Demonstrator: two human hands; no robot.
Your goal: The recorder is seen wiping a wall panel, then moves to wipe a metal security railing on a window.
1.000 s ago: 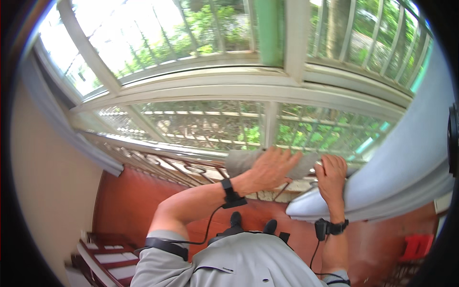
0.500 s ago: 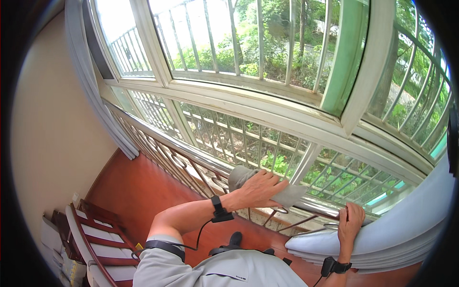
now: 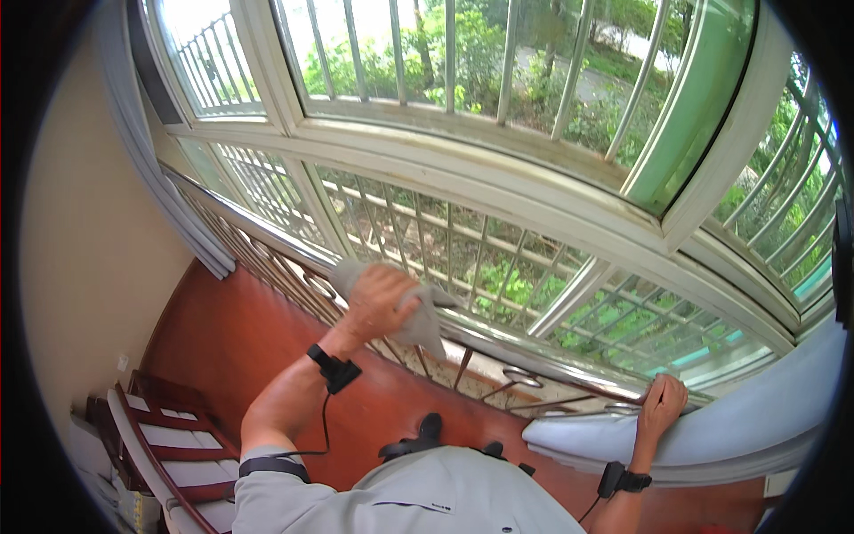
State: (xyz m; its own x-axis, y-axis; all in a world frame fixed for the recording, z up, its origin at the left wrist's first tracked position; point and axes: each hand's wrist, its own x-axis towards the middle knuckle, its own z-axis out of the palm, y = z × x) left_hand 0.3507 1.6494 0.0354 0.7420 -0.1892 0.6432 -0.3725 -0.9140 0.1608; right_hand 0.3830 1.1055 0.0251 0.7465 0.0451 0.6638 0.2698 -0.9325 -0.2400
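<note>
A grey cloth (image 3: 420,325) is bunched in my left hand (image 3: 381,303), whose fingers are closed over it. Hand and cloth rest on the shiny metal handrail (image 3: 525,360) that runs along the window, and one end of the cloth hangs over the near side. Further right, my right hand (image 3: 662,402) is wrapped round the same rail, close to the gathered pale curtain. Each wrist wears a black strap with a small device, and a cable runs up the left arm.
Framed windows (image 3: 498,165) with outside bars rise beyond the rail. A pale blue-grey curtain (image 3: 676,445) bulges at the right; another curtain (image 3: 169,205) hangs at the left. Behind me on the left stands a dark wooden chair (image 3: 178,445) on the red-brown floor (image 3: 267,356).
My left hand has slid leftward along the handrail with the cloth. The right hand keeps its hold on the rail, and the view has shifted slightly.
</note>
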